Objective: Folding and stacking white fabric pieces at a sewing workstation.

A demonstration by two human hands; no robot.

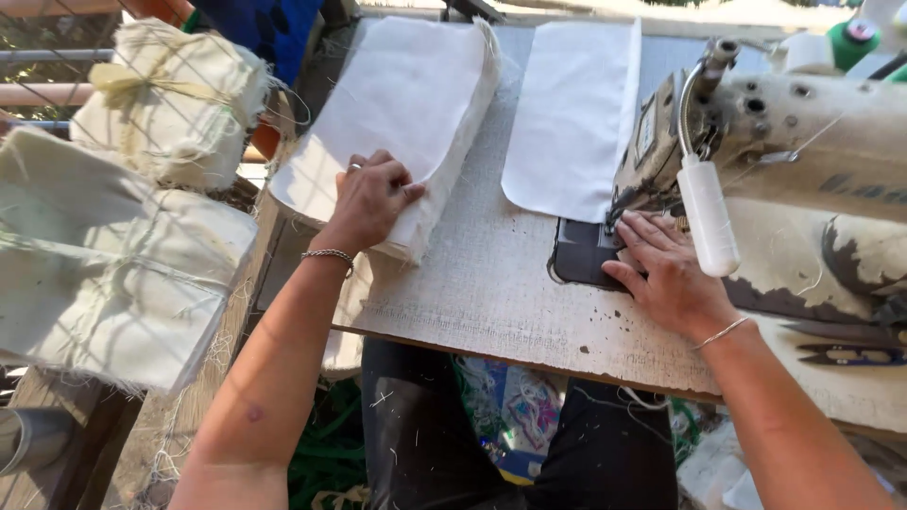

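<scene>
A thick stack of white cut fabric pieces [397, 104] lies at the left of the sewing table [491, 283], and the left hand [370, 198] rests on its near corner, fingers curled and pinching the top layers. The right hand [666, 274] lies flat, fingers loose, on the dark plate beside the sewing machine [803, 142]. A single white piece [572, 113] lies between stack and machine; tied fabric bundles [123, 255] sit further left
</scene>
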